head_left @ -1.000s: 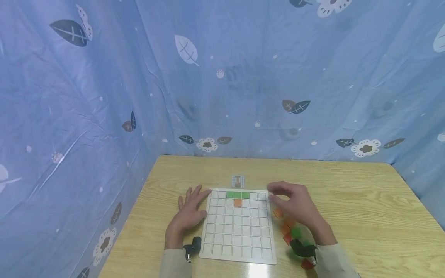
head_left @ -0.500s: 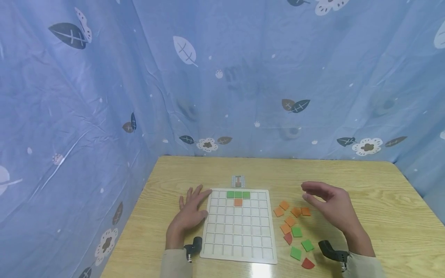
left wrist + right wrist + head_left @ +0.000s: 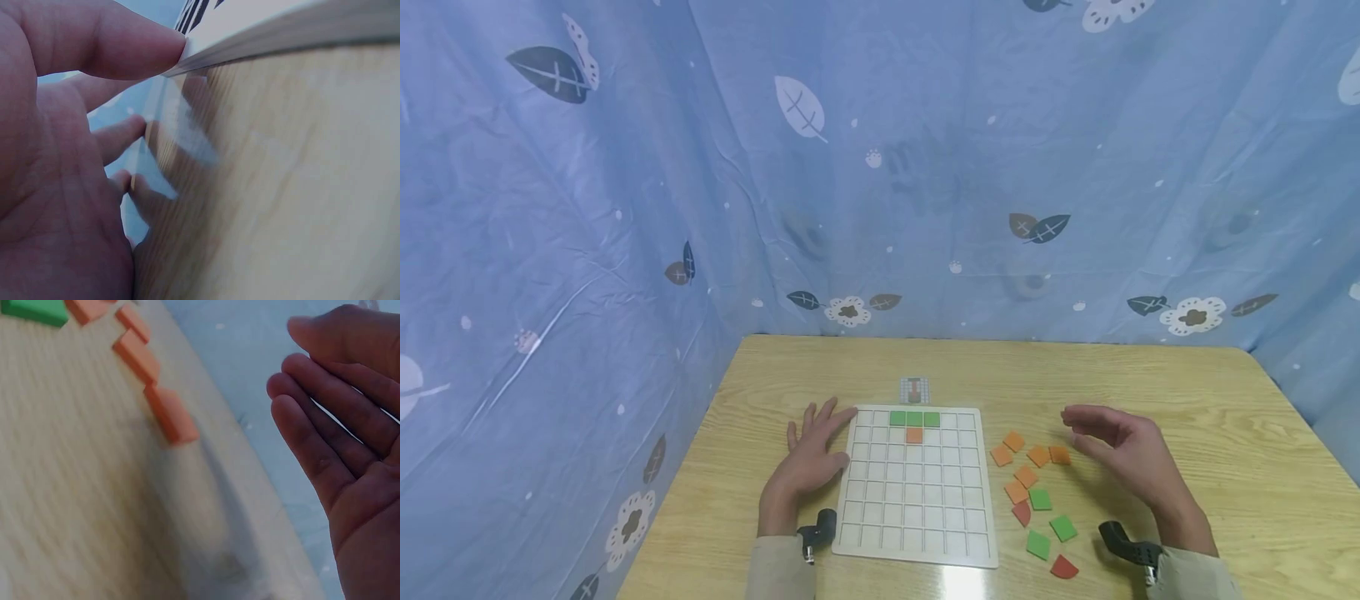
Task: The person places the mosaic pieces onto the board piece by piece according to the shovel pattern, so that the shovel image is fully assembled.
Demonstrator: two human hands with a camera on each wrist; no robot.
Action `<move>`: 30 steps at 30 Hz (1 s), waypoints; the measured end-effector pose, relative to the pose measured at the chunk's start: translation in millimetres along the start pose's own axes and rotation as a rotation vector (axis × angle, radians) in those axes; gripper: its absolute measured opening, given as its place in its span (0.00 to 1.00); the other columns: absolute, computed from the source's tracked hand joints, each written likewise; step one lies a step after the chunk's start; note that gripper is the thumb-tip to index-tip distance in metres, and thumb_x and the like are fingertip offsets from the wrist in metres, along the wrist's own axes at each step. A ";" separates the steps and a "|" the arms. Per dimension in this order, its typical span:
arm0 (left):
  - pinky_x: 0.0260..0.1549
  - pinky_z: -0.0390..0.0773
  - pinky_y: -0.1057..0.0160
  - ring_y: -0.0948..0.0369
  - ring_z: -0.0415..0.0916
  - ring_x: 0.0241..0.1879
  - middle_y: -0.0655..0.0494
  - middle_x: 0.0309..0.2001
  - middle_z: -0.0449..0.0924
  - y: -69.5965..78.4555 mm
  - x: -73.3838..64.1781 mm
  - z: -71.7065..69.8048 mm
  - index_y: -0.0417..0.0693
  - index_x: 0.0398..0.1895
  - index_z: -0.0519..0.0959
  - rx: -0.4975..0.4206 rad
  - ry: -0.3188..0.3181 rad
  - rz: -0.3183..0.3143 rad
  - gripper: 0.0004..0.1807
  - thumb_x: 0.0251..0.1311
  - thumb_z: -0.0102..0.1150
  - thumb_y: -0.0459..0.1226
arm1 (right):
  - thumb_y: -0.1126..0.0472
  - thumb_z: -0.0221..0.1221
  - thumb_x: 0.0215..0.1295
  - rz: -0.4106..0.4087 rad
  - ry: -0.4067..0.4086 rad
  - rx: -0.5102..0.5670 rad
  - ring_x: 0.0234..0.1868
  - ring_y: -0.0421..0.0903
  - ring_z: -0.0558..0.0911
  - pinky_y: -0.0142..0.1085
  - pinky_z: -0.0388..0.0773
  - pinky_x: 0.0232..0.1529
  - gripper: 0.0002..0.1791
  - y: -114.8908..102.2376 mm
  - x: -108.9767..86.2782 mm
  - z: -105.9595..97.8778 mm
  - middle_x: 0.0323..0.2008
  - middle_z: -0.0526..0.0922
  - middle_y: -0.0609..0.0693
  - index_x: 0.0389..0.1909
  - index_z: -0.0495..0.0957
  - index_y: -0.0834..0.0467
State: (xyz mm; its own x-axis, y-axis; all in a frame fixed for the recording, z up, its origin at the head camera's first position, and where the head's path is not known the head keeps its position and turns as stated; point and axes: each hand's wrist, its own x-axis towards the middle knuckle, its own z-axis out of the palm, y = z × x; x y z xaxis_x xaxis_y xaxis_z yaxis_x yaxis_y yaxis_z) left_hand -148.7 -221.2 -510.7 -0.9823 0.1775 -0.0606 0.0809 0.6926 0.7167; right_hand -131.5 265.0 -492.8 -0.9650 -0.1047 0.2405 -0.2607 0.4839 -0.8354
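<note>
For the head view, sitting up high and well back, looking forward and down, taking in the tabletop (image 3: 1225, 417), white grid board (image 3: 913, 493), left hand (image 3: 808, 465), right hand (image 3: 1135, 458) and blue curtain (image 3: 925, 208). For the left wrist view, hugging the left hand super close, peering along the tabletop, tipping pretty hard sideways, sharing that hand and just the board's edge with the head view. For the right wrist view, also sitting close, leaning over, facing across the tabletop toward the curtain, sharing the right hand, orange tiles (image 3: 170, 417) and a green tile (image 3: 32, 311) with the head view.
</note>
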 end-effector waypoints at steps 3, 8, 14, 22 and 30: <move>0.80 0.21 0.26 0.36 0.30 0.90 0.43 0.89 0.51 0.1 0.5 0.2 0.58 0.81 0.73 -0.003 -0.004 -0.006 0.46 0.52 0.58 0.30 | 0.62 0.73 0.71 0.045 -0.032 0.007 0.52 0.28 0.89 0.19 0.83 0.51 0.21 5.7 -2.2 -0.7 0.55 0.93 0.52 0.62 0.86 0.61; 0.81 0.21 0.26 0.36 0.29 0.90 0.44 0.90 0.50 0.6 0.5 0.4 0.58 0.82 0.73 -0.001 -0.007 -0.013 0.46 0.53 0.58 0.31 | 0.60 0.74 0.70 0.109 -0.103 0.024 0.52 0.32 0.90 0.22 0.84 0.51 0.24 11.2 -4.0 -1.6 0.57 0.92 0.58 0.64 0.85 0.61; 0.81 0.21 0.26 0.36 0.30 0.90 0.43 0.89 0.51 1.6 -0.6 0.5 0.58 0.81 0.73 0.003 0.001 -0.017 0.46 0.52 0.59 0.31 | 0.58 0.74 0.70 0.180 -0.186 0.045 0.52 0.35 0.91 0.26 0.86 0.52 0.26 17.8 -5.2 -2.8 0.60 0.90 0.60 0.66 0.84 0.60; 0.80 0.19 0.26 0.35 0.30 0.89 0.42 0.89 0.51 0.2 -1.6 0.5 0.58 0.81 0.73 -0.013 -0.003 -0.002 0.46 0.52 0.59 0.30 | 0.59 0.76 0.67 0.150 -0.187 -0.003 0.51 0.33 0.90 0.27 0.87 0.51 0.22 25.4 -5.9 3.2 0.56 0.92 0.56 0.61 0.87 0.57; 0.78 0.19 0.22 0.30 0.31 0.88 0.35 0.87 0.53 -2.5 -2.0 1.9 0.54 0.79 0.75 -0.064 0.037 0.052 0.46 0.48 0.58 0.31 | 0.64 0.77 0.64 0.075 -0.176 -0.068 0.51 0.31 0.90 0.27 0.87 0.50 0.22 22.5 -4.2 6.2 0.54 0.93 0.54 0.59 0.88 0.55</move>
State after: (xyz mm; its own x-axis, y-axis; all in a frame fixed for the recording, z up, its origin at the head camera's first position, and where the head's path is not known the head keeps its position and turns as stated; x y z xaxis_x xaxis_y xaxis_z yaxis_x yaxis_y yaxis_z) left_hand -146.6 -221.9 -513.7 -0.9827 0.1853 0.0022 0.1218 0.6369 0.7613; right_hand -133.5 270.9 -515.7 -0.9734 -0.2131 0.0836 -0.1908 0.5534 -0.8107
